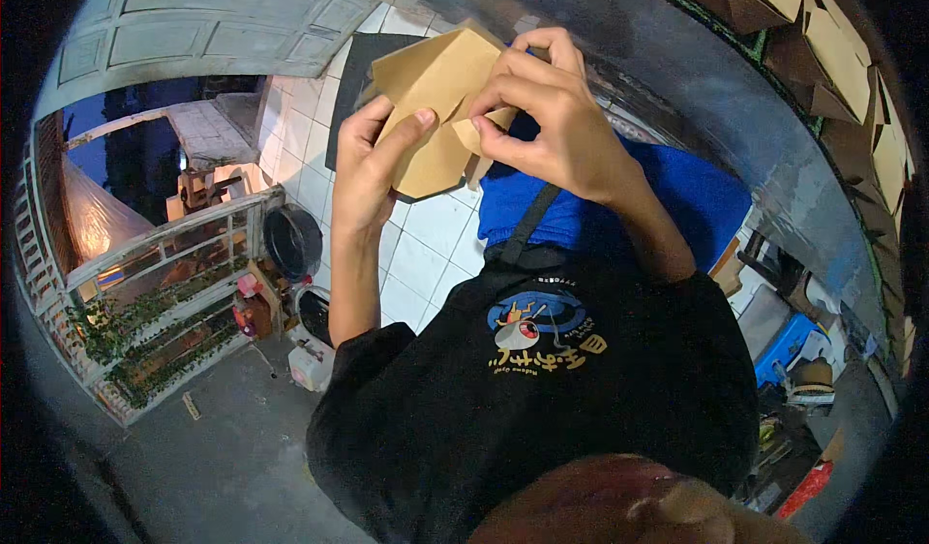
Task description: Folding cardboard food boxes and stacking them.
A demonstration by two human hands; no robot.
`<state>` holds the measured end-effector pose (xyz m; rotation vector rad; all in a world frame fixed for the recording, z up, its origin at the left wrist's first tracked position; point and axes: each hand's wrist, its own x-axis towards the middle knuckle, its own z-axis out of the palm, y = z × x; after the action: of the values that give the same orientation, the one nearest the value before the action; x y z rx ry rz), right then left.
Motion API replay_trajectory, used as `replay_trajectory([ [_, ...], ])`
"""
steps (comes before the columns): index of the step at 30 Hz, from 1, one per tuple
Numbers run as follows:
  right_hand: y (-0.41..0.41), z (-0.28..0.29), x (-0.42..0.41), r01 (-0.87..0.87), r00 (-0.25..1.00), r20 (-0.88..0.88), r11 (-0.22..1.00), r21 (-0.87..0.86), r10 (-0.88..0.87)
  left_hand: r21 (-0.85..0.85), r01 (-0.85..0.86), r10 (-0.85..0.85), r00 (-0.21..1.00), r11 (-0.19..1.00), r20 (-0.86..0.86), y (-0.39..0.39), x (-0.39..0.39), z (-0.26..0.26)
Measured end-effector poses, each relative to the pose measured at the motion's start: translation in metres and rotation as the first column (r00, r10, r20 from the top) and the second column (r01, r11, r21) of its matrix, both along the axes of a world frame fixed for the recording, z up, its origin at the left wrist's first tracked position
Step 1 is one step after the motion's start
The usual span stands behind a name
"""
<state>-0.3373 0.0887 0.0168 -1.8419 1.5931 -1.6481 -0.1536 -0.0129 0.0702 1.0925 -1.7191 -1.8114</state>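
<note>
A brown cardboard piece (435, 79), partly folded, is held up before me between both hands. My left hand (374, 159) grips its left edge, with the thumb lying on the near face and the fingers behind. My right hand (551, 105) pinches a small flap at the cardboard's right side between thumb and index finger; its other fingers are curled above. The far side of the cardboard is hidden. Beneath the right forearm lies blue cloth (675, 188) over my lap.
Rows of folded brown cardboard pieces (835, 57) stand at the upper right. White floor tiles (428, 232) lie below the hands. At left are a black basin (292, 243) and a white metal rack (174, 246) with leafy vines. A blue object (787, 348) lies among clutter at right.
</note>
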Motion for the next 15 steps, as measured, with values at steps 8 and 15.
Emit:
replay_trajectory([
  [8, 0.003, 0.006, 0.005, 0.226, 0.943, -0.272, 0.97, 0.092, -0.194, -0.182, 0.007, 0.004, 0.998, 0.983, 0.062, 0.0, 0.0, -0.006],
  [15, 0.009, 0.007, 0.01, 0.209, 0.971, -0.161, 0.951, 0.226, -0.175, -0.142, 0.013, -0.008, 0.999, 0.99, 0.038, 0.003, -0.001, -0.016],
])
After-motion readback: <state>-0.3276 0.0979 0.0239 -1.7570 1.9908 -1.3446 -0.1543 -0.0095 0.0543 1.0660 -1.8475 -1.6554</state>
